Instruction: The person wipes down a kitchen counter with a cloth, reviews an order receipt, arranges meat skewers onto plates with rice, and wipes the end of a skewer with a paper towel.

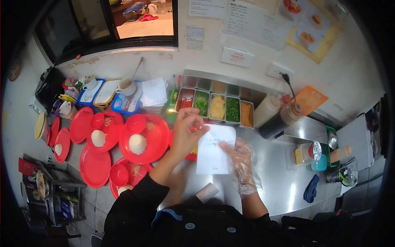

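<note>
A white paper slip (pixel 214 158) with handwriting on it is held up in front of the body. My bare left hand (pixel 190 126) pinches its upper left corner between thumb and fingertips. On the slip's right edge, my right hand (pixel 242 158), in a clear plastic glove, grips the paper. Behind the slip stand metal trays of chopped food, among them green leaves (pixel 201 103) and pale shreds (pixel 217 108). A small rolled paper piece (pixel 207 192) lies on the steel counter (pixel 275 177) below the slip. Part of a red plate with yellow food is hidden behind my left hand.
Several red plates (pixel 94 166) fill the left side, some with rice mounds (pixel 138 144) and red bowls (pixel 135 123). Bottles (pixel 282 119) stand right of the trays. Farther right are containers (pixel 303 154) and a dark blue cloth (pixel 311 188).
</note>
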`<action>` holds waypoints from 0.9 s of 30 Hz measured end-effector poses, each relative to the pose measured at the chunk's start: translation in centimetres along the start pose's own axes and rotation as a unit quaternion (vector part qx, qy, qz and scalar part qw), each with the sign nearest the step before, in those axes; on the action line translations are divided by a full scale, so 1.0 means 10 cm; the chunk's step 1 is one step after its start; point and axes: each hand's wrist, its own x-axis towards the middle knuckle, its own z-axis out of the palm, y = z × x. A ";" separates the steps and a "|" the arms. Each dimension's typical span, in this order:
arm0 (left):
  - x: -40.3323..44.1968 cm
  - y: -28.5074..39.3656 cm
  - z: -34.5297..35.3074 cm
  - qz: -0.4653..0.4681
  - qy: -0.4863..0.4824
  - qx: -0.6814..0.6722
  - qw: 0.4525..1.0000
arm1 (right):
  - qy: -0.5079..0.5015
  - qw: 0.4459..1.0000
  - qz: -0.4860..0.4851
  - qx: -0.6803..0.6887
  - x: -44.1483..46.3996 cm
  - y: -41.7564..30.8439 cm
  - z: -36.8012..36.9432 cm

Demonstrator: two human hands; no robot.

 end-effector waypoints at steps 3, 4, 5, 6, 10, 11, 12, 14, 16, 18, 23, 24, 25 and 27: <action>0.07 -0.04 -0.13 0.027 -0.041 0.082 0.995 | 0.007 1.000 -0.010 -0.024 0.07 -0.01 0.08; 0.10 -0.02 -0.17 0.007 -0.064 0.123 0.990 | 0.006 1.000 -0.009 -0.024 0.12 0.03 0.09; 0.16 -0.06 -0.22 0.007 -0.063 0.123 0.990 | 0.024 0.994 -0.046 -0.092 0.18 0.10 0.08; 0.21 -0.12 -0.27 0.007 -0.103 0.114 0.988 | 0.043 0.983 -0.084 -0.160 0.23 0.14 0.09; 0.45 -0.30 -0.48 -0.227 -0.219 -0.070 0.946 | 0.037 0.982 -0.075 -0.172 0.37 0.03 0.23; 0.53 -0.32 -0.52 -0.169 -0.211 -0.063 0.961 | 0.016 0.992 -0.064 -0.104 0.38 -0.02 0.28; 0.66 -0.23 -0.60 -0.155 -0.205 -0.057 0.965 | -0.008 0.998 -0.052 -0.035 0.42 -0.03 0.34; 0.93 0.03 -0.76 -0.155 -0.251 0.094 0.951 | 0.000 0.998 -0.062 -0.017 0.59 0.01 0.37; 1.63 -0.31 -1.17 0.056 -0.144 0.117 0.981 | 0.011 0.998 -0.069 0.000 0.79 0.02 0.38; 2.57 -0.52 -1.77 0.150 0.072 0.203 0.965 | 0.069 0.993 -0.095 -0.011 0.98 0.03 0.37; 4.11 -1.02 -3.26 0.068 0.248 0.061 0.965 | 0.097 0.981 -0.158 -0.051 1.25 0.09 0.19; 4.18 -1.02 -3.31 0.112 0.273 0.095 0.951 | 0.123 0.977 -0.150 -0.090 1.29 0.16 0.06; 4.21 -1.04 -3.38 0.035 0.259 0.021 0.965 | 0.151 0.970 -0.141 -0.128 1.32 0.23 -0.07; 4.27 -1.00 -3.34 -0.044 0.300 -0.002 0.953 | 0.182 0.961 -0.134 -0.159 1.33 0.27 -0.30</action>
